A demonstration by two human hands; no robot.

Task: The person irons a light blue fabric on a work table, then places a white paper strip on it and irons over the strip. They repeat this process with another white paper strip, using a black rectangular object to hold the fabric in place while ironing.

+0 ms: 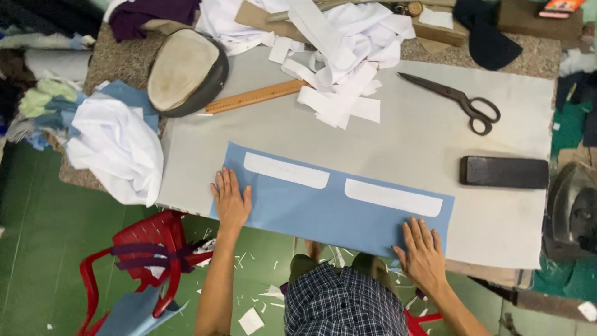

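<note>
You are looking down at a desk (pixel 497 205) covered by a pale grey sheet. A long strip of blue fabric (pixel 311 211) lies flat along the near edge, slanting slightly down toward your right. Two white rounded strips (pixel 286 170) lie on top of the blue fabric, one on the left half and one on the right, apart from each other.

Your left hand (pixel 231 200) lies open, palm down, fingers spread, pressing the left end of the blue fabric. Your right hand (pixel 423 247) also lies open and flat, on the fabric's near right corner, where it meets the desk's edge. The fabric stretches between your two hands, and neither hand touches the white strips.

Farther back, well apart from your hands, black scissors (pixel 463 99) lie toward the right, and a dark rectangular block (pixel 504 172) sits just below them. A wooden ruler (pixel 255 97) lies at the back left, beside a heap of white scraps (pixel 348 56). A bundle of white cloth (pixel 118 149) hangs off the left corner. A red plastic chair (pixel 149 255) stands on the green floor below.
</note>
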